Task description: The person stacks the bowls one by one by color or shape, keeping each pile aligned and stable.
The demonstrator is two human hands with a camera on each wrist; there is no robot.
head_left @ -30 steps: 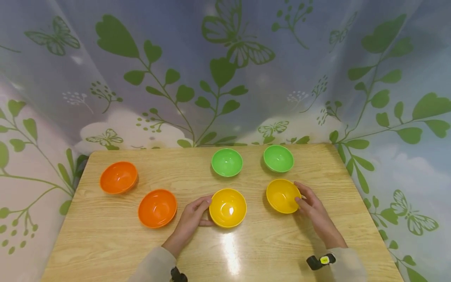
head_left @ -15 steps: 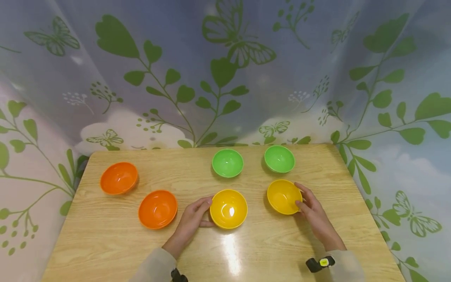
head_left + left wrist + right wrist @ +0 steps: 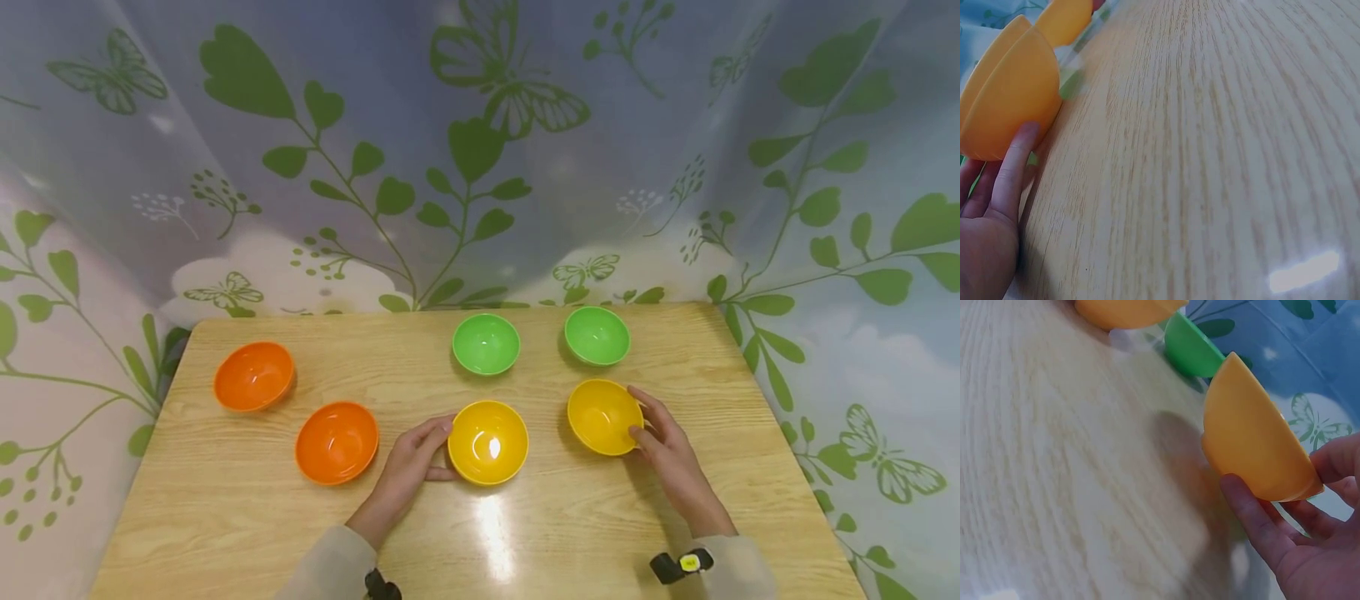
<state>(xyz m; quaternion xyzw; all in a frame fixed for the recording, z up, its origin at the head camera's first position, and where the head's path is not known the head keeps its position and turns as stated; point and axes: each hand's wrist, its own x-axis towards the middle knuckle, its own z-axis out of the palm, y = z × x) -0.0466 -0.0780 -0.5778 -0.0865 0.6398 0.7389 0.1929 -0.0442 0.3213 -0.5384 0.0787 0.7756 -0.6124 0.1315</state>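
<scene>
Hardly anything has changed over the last second: the left hand [image 3: 407,460] grips the left yellow bowl [image 3: 488,443] between thumb and fingers, and the right hand [image 3: 670,457] likewise pinches the right yellow bowl [image 3: 602,418]. Both sit nearer the person than the green bowls [image 3: 486,345], so the layout stands unaltered. The right one is tilted above the table [image 3: 570,525]; whether the left one touches it is hard to tell.

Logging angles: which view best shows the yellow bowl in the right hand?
The head view, showing the inside and most of the rim of the yellow bowl that the right hand grips. The right wrist view shows its outer wall, not the inside; the left wrist view only a part, cut by the top edge.
</scene>
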